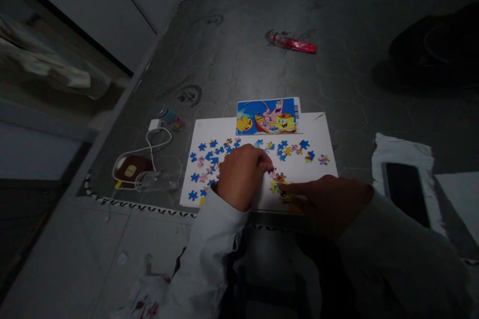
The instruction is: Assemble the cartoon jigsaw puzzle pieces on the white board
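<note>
Two bare hands at a part-joined cluster of puzzle pieces (274, 187), viewed through the head camera I follow remotely; hours are read about the cluster, twelve pointing away from the body. The cluster lies on a white board (318, 127) upon the worktop (232, 70). My left hand (241, 172), at ten o'clock, is narrow, its fingertips drawn together beside the pink edge; whether they grip a piece I cannot tell. My right hand (325, 199), at four o'clock, lays an extended index finger on the yellow part; I cannot tell whether its other fingers hold anything.

I judge the step to be fitting or adjusting a piece at that edge. To do it well, I would keep the right finger pressing lightly downward, so the joined part cannot slide, while the left fingers line up tab and socket before pushing flat. Forcing a tilted tab could lift its neighbours.

The picture card (267, 117), at about twelve o'clock, is the guide for colour and orientation: its pink figure is at roughly eleven o'clock from the yellow one. The left wrist should clear the loose pieces (213, 143) spread from nine to eleven o'clock.
</note>
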{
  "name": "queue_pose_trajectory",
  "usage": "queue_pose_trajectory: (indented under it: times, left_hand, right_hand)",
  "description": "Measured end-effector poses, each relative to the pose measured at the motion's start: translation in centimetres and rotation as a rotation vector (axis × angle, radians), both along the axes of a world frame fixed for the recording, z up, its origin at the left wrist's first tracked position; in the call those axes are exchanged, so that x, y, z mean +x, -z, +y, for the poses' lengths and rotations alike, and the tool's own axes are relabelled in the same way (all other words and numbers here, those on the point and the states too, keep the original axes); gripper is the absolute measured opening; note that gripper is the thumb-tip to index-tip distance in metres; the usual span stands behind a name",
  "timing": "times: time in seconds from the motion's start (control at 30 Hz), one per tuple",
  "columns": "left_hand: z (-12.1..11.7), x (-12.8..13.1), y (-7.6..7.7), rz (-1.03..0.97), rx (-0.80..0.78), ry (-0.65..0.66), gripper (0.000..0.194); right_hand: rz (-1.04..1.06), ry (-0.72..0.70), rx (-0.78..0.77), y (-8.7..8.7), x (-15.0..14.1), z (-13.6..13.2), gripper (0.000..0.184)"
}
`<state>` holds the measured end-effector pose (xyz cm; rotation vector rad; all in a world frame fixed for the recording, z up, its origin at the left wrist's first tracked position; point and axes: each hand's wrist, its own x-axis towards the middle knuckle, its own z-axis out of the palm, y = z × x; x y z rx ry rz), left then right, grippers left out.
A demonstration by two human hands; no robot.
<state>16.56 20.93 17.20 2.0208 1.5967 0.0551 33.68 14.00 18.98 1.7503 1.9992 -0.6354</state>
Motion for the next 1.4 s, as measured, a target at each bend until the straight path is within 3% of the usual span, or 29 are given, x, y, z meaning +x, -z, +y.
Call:
queue_pose_trajectory:
  times: [0.1,0.47,0.67,0.9,1.1,1.27,1.4]
  left_hand:
    - [0.0,0.1,0.0,-0.003,-0.002,-0.021,0.012]
    - [-0.2,0.3,0.3,-0.010,0.001,-0.022,0.004]
    - [0.6,-1.9,-0.5,-0.018,0.093,-0.056,0.009]
    - [1.5,-3.8,-0.4,0.022,0.033,0.077,0.023]
    - [1.7,-3.5,-0.2,0.043,0.031,0.058,0.018]
    - [1.7,-3.7,-0.6,-0.140,0.036,-0.032,0.010]
    - [1.6,-2.6,0.0,-0.337,0.019,-0.133,0.006]
  right_hand:
    - [-0.058,-0.006,-0.072,-0.2,-0.2,0.2,0.052]
    - [-0.057,-0.013,-0.092,-0.9,-0.2,0.5,0.054]
    - [-0.051,0.022,-0.119,-1.1,-0.2,0.7,0.057]
    - [-0.040,0.013,-0.179,-1.3,0.0,1.1,0.055]
    - [-0.045,-0.014,-0.187,-1.0,0.0,1.1,0.055]
    - [-0.031,0.019,-0.134,-0.8,0.1,0.8,0.053]
    - [-0.001,-0.002,-0.135,-0.6,0.2,0.8,0.052]
